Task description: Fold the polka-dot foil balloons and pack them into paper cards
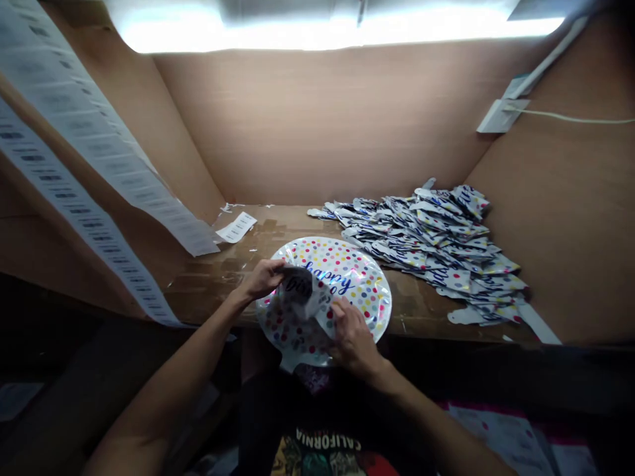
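A round foil balloon, white with coloured dots and blue "Happy" lettering, lies flat at the front edge of the wooden bench. My left hand pinches its left edge and folds that flap over toward the middle. My right hand presses down on the balloon's near right part, fingers curled on the foil. The balloon's neck hangs over the bench edge between my arms.
A large heap of folded foil balloons fills the bench's right side. Long strips of printed labels hang down the left wall, and a small label sheet lies at the back left. Wooden walls enclose three sides.
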A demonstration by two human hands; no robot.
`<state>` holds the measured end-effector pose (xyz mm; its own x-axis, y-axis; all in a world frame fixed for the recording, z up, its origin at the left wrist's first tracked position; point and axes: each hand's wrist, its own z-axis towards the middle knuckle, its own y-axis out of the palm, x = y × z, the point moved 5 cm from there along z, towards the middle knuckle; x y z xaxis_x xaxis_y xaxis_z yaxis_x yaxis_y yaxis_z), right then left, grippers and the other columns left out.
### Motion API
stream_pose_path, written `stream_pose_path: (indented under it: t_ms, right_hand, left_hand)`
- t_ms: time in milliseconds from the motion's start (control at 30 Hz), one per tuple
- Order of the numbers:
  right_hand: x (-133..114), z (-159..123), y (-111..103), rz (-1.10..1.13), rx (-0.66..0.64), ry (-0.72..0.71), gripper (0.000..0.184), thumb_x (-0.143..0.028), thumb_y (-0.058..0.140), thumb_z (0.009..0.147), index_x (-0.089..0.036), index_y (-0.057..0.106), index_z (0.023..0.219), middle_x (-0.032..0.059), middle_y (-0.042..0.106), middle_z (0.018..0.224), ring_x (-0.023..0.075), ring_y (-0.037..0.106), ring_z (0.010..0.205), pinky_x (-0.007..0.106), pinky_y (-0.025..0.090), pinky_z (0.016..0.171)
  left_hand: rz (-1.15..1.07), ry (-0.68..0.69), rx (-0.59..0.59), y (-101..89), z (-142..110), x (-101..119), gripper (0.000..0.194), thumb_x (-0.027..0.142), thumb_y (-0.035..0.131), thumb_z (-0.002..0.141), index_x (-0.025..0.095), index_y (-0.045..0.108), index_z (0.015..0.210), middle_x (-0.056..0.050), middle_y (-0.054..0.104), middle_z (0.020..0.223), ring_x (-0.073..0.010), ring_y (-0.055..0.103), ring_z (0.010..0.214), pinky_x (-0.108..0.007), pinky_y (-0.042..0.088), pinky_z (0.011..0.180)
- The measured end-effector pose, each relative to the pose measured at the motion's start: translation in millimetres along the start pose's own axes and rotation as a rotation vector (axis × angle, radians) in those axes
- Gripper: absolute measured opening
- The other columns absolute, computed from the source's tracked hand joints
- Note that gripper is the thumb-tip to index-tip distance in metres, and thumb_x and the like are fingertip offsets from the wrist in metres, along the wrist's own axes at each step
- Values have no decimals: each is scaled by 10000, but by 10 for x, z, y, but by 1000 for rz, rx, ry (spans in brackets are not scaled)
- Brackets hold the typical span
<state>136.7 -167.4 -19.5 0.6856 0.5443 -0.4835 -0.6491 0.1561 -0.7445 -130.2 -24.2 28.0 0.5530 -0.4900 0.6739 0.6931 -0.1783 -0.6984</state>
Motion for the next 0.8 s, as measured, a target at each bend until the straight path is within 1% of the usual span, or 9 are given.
stream_pose_path:
  t_ms: [67, 133, 267, 333, 400, 467, 567, 667, 800]
  right_hand:
    - [107, -301, 106, -96, 41, 62, 740, -76, 589, 801, -116, 378, 1510, 227, 550, 1446, 369, 469, 1411, 577, 400, 1163]
    - [291, -515, 94, -156, 50, 108, 695, 16, 472, 783, -118, 455, 1465, 200, 622, 1379, 327, 525, 1375, 548, 408, 1165]
    - [634, -681, -137, -154, -130, 60, 585, 38, 434, 749, -166, 663, 1247, 124, 620, 1447, 306, 492, 1424, 518, 353, 1207]
    - [841, -602, -316, -60, -191, 130, 537, 2, 431, 762, -174, 698, 1193, 116, 670, 1381, 288, 575, 1339, 465, 418, 1152]
    - [1099, -386, -473, 60, -212, 276, 436, -83, 433, 829, -186, 718, 1142, 112, 749, 1202, 267, 681, 1145, 389, 511, 1008]
    - [1399, -69, -579, 134, -181, 460, 312, -223, 442, 902, -182, 732, 1013, 99, 770, 1015, 255, 706, 951, 333, 540, 848]
    - [1816, 406, -636, 110, -91, 690, 388, -390, 422, 943, -146, 680, 788, 99, 724, 811, 240, 658, 770, 297, 501, 680]
    - [2043, 676, -584, 101, -115, 745, 440, -494, 501, 921, -130, 662, 734, 77, 678, 703, 207, 614, 659, 269, 453, 593]
    - [2104, 696, -513, 96, -210, 721, 382, -487, 655, 854, -116, 702, 774, 65, 695, 699, 203, 642, 665, 252, 466, 605]
  left_hand:
    - [-55, 44, -117, 122, -105, -143, 296, 268, 660, 872, 163, 752, 1133, -123, 748, 1260, -267, 707, 1147, -383, 548, 998]
    - [-56, 129, -234, 230, -203, -312, 381, 260, 707, 826, 173, 741, 1195, -157, 641, 1429, -311, 602, 1334, -466, 474, 1116]
    - [-3, 236, -325, 290, -308, -624, 336, 259, 680, 845, 198, 783, 1159, -180, 639, 1416, -318, 576, 1369, -517, 419, 1169]
    - [-14, 219, -338, 254, -292, -699, 342, 262, 641, 850, 212, 789, 1155, -155, 664, 1395, -300, 614, 1327, -487, 437, 1154]
    - [3, 87, -328, 207, -202, -763, 348, 281, 584, 855, 206, 797, 1120, -107, 731, 1303, -275, 681, 1217, -411, 495, 1085]
    - [98, -158, -286, 167, -52, -857, 369, 332, 503, 889, 184, 806, 1040, -57, 798, 1103, -255, 733, 1038, -324, 555, 931]
    - [276, -427, -194, 146, 215, -944, 494, 421, 389, 957, 142, 792, 902, -59, 786, 857, -261, 729, 858, -279, 539, 744]
    - [385, -529, -85, 159, 426, -967, 526, 425, 375, 980, 112, 773, 837, -161, 778, 891, -309, 725, 903, -313, 518, 761]
    - [483, -654, 27, 167, 433, -915, 510, 409, 386, 994, 82, 774, 940, -286, 753, 1023, -391, 712, 1010, -420, 519, 856]
